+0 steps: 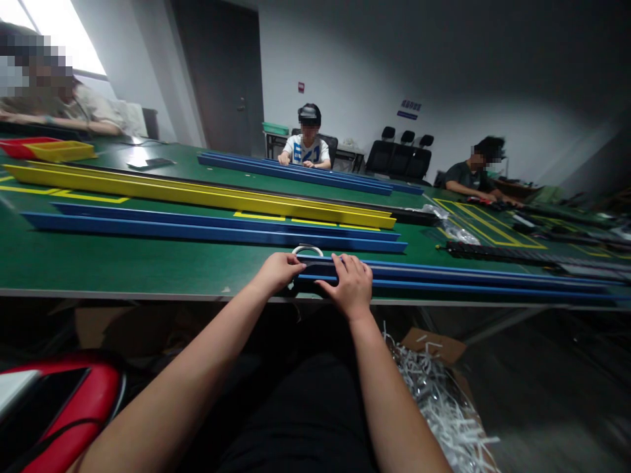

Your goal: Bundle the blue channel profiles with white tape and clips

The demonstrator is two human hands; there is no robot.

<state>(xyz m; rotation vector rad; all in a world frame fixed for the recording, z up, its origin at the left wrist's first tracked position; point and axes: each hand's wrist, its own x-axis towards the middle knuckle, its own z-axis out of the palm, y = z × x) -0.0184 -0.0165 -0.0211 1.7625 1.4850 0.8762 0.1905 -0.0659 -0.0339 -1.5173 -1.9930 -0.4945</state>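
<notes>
Item: near blue channel (444, 279), a long narrow blue rail lying lengthwise along the front edge of the green desk (123, 263), its left end directly before the person and its far end running off to the right. Left hand (279, 270) was curled at that left end, fingers bent over the end of the rail, touching it; whether it pinched anything small there could not be told. Right hand (349, 284) lay palm down just beside it, fingers spread flat across the top of the same rail, pressing rather than gripping. White ring (307, 249), a thin looped piece, stood on the desk just behind the rail's end, between the two hands and apart from both. Further stock on the desk: a second blue channel (211, 230) parallel and farther back, a yellow channel (197, 192) beyond that, a third blue channel (296, 172) near the far side, and a black toothed strip (497, 252) to the right. A carton of white shredded strips (438, 394) sat on the floor below the desk's edge, to the right of the person's lap. Other persons sat at the far side, their hands on their own work. State of work, as judged: the rail was positioned and steadied at its end; nothing visibly fitted along its length, so most appeared left.
</notes>
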